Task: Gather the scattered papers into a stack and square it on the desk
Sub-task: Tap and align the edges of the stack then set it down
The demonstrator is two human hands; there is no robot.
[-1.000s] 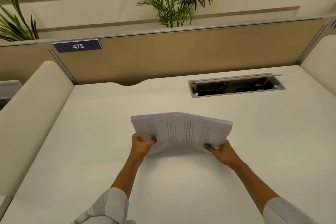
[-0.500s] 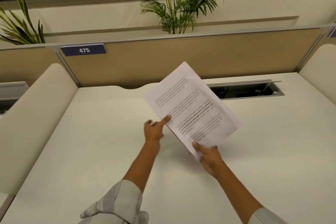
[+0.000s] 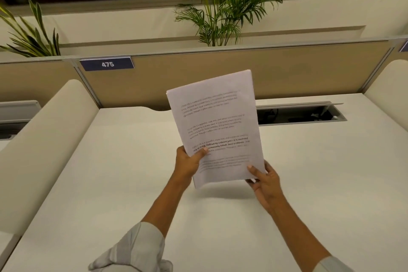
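Note:
A stack of white printed papers [image 3: 217, 126] stands almost upright above the white desk [image 3: 123, 183], long side vertical, leaning slightly left. My left hand [image 3: 188, 162] grips its lower left edge, thumb on the front sheet. My right hand [image 3: 266, 180] holds the lower right corner, thumb on the front. The stack's bottom edge hangs a little above the desk, with its shadow beneath. No loose sheets lie on the desk in view.
An open cable tray [image 3: 300, 115] is cut into the desk behind the papers. A tan partition [image 3: 309, 70] with a "475" label [image 3: 107, 64] closes the far edge. Padded cream dividers [image 3: 39, 139] flank both sides. Plants [image 3: 220, 4] rise behind the partition.
The stack went from held flat and wide by both hands, to tilted in the right hand alone, to upright; my left hand has gripped its left edge again.

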